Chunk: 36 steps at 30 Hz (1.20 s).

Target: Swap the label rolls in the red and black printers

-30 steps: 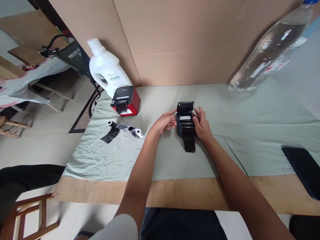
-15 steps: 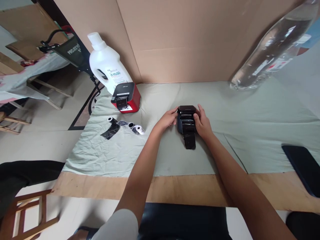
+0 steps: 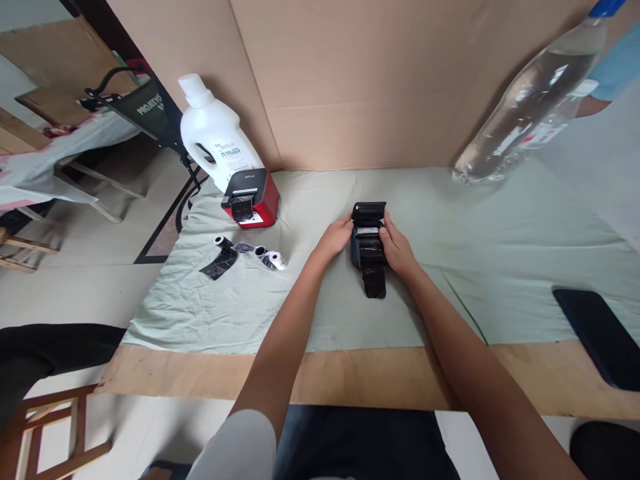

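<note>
A small black portable printer lies on the cloth between my hands, its lid raised at the far end. A strip of shiny black film or paper hangs out of it toward me, and a whitish band shows under the lid. My left hand is closed on the printer's left side, fingertips by the lid hinge. Against the right side, my right hand grips it with the thumb on top. The fingers beneath are hidden.
A red and black label printer stands at the left before a white detergent bottle. Several small rolls with black film lie nearer. A large clear bottle leans at the right back; a dark phone-like slab rests front right.
The lid of the portable printer has swung further back, so more of the inside and a whitish band show. Both hands stay on its sides. The view has shifted slightly.
</note>
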Available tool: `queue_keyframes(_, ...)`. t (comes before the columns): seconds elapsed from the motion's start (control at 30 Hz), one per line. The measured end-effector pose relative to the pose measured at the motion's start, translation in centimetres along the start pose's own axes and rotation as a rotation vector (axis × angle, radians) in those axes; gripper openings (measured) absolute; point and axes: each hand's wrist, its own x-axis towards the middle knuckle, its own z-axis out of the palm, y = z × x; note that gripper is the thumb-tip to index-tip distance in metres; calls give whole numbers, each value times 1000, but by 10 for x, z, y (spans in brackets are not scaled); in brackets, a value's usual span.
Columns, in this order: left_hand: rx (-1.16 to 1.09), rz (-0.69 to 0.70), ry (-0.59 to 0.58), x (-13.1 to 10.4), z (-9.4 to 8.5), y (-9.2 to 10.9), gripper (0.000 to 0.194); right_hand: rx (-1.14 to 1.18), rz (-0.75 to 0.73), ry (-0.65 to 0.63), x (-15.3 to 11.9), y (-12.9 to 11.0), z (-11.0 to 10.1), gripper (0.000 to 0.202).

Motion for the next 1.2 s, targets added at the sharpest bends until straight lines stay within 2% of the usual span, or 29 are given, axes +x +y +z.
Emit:
queue_keyframes(0.13,175,159,18,1,1,-1,47,12,-18,-21,4,5,1,86)
queue_keyframes(0.33,366,117,34,-5,8,-2,46,13,-11,-31,8,12,3,96)
queue_keyframes(0.5,391,177,45,-27,13,-9,54,20,-38,38,5,5,1,85)
queue_keyframes(0.67,411,246,61,-61,18,-31,63,-89,-239,115,17,-12,-14,50)
queue_keyframes(0.73,481,283,50,-72,18,-40,64,-232,-247,33,33,-20,-21,34)
queue_keyframes(0.83,665,317,18,-83,16,-50,65,-582,-129,-270,62,-39,-30,18)
queue_keyframes(0.93,786,323,-9,-87,13,-53,66,-881,53,-585,81,-66,-33,28)
queue_keyframes(1.0,806,334,-26,-88,11,-52,66,-974,139,-712,85,-83,-32,35)
queue_keyframes(1.07,806,349,-39,-88,10,-51,66,-1013,163,-746,84,-94,-31,40)
queue_keyframes(1.2,796,345,-42,-90,8,-50,67,-1010,104,-629,78,-99,-39,45)
